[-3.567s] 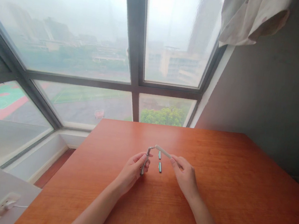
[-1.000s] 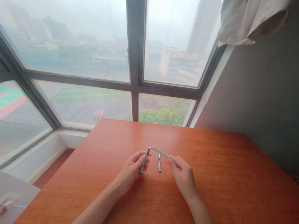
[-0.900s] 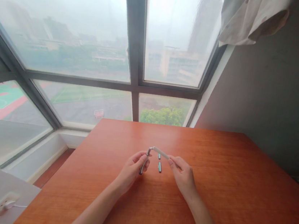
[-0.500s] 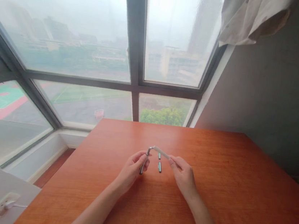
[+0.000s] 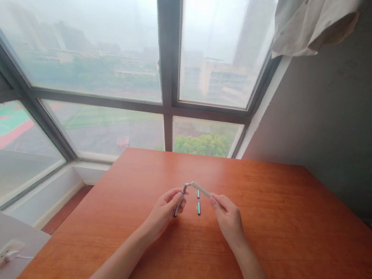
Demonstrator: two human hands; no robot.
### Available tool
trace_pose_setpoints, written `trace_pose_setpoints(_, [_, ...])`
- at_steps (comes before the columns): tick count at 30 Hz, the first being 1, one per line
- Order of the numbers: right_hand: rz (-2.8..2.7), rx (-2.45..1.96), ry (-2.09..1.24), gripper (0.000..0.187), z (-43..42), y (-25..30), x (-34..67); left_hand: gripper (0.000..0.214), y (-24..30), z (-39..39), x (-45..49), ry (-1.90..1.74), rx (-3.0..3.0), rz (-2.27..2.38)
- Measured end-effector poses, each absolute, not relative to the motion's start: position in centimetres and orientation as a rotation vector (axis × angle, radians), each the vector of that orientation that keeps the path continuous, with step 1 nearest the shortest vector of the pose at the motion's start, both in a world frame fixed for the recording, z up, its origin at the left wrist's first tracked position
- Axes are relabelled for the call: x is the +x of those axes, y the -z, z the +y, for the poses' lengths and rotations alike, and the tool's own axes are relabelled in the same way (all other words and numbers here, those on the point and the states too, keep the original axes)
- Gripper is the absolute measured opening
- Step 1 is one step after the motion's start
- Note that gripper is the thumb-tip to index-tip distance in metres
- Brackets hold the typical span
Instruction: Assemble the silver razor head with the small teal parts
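Observation:
My left hand (image 5: 163, 211) is closed around a slim grey piece (image 5: 179, 200) held upright over the orange wooden table (image 5: 262, 239). My right hand (image 5: 227, 217) pinches a flat whitish piece (image 5: 200, 189) that slants up to the left. The tips of the two pieces meet just above the table. Two small green-tipped batteries (image 5: 198, 207) lie on the table between my hands, touched by neither hand.
A large window (image 5: 114, 58) rises beyond the table's far edge. A grey wall (image 5: 345, 109) stands on the right with a cloth (image 5: 308, 23) hanging at its top. A white socket with a cable (image 5: 5, 255) sits at the lower left.
Almost nothing has moved. Both hands have kept their hold, with the two pieces shifting only slightly.

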State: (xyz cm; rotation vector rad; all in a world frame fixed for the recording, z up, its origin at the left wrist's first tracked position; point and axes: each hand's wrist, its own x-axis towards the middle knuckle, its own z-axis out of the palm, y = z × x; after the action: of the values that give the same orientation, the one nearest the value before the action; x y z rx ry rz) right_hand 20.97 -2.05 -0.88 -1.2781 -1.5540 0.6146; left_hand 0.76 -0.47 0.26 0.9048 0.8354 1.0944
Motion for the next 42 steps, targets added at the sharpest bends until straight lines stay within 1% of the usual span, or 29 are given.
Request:
trace_pose_setpoints(7, [-1.568, -1.266, -0.642, 0.032, -2.1, 0.8, 20.9, 0.038, -0.2, -0.5, 0.7, -1.086, 0.923, 0.827])
trace_pose_setpoints(14, [-1.599, -1.311, -0.531, 0.033, -1.9, 1.1, 21.1, 0.038, -0.1, -0.5, 0.7, -1.095, 0.904, 0.829])
trace_pose_setpoints(19, [-1.614, -1.263, -0.571, 0.032, -2.1, 1.1, 20.8, 0.041, 0.3, -0.2, 0.6, -1.086, 0.952, 0.859])
trace_pose_setpoints(24, [-1.621, -1.260, -0.592, 0.031, -2.1, 1.1, 20.8, 0.038, 0.8, 0.0, 0.5, -1.089, 1.008, 0.880])
trace_pose_setpoints(33, [-1.598, -1.259, -0.615, 0.031, -2.0, 1.0, 20.8, 0.041, 0.8, 0.0, 0.7, -1.098, 0.966, 0.876])
trace_pose_setpoints(42, [-1.580, -1.297, -0.618, 0.032, -2.2, 0.7, 21.0, 0.038, 0.7, -0.1, 0.4, -1.098, 0.948, 0.856])
